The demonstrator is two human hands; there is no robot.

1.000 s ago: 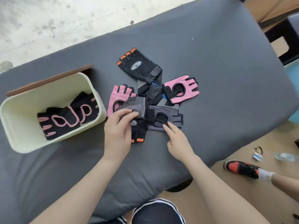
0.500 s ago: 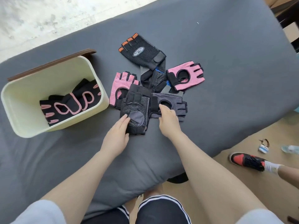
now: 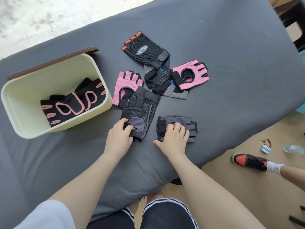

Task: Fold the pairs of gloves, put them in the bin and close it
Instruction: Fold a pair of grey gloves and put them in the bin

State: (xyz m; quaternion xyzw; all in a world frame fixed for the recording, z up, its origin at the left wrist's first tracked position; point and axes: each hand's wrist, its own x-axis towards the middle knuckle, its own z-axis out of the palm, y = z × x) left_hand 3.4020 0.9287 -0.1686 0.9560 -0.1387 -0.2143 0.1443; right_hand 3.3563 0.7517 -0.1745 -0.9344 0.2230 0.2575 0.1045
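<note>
Grey padded table (image 3: 214, 80) fills the view, pale floor beyond it at top left. Front and centre: left hand (image 3: 118, 138) sits on the near end of the black palm-up glove (image 3: 138, 116), fingers curled over its grey pad & pinching the cuff edge. Right hand (image 3: 175, 138) lies on the grey glove (image 3: 176, 128) just beside it, fingers bent and bunching the fabric, thumb out flat on the table; ring on one finger. The two gloves are apart w/ a strip of bare table between them.

Behind the black glove, partly under its strap end, a pink glove (image 3: 127, 86). Further back, a dark heap w/ a black-and-blue glove (image 3: 160, 78) on a grey one, touching a second pink glove (image 3: 191, 74) to the right. At the far end, a black mesh glove w/ orange fingertips (image 3: 143, 48), oval logo up.

Left side: cream bin (image 3: 102, 76) standing open, a black pair w/ pink trim (image 3: 72, 103) inside. Brown lid (image 3: 52, 61) stands behind the bin, touching its far rim.

Off to the right, on the tan floor: another person's foot in a red-and-black shoe (image 3: 249, 161), plus a small keychain-like item (image 3: 265, 146); can't tell exactly what.
</note>
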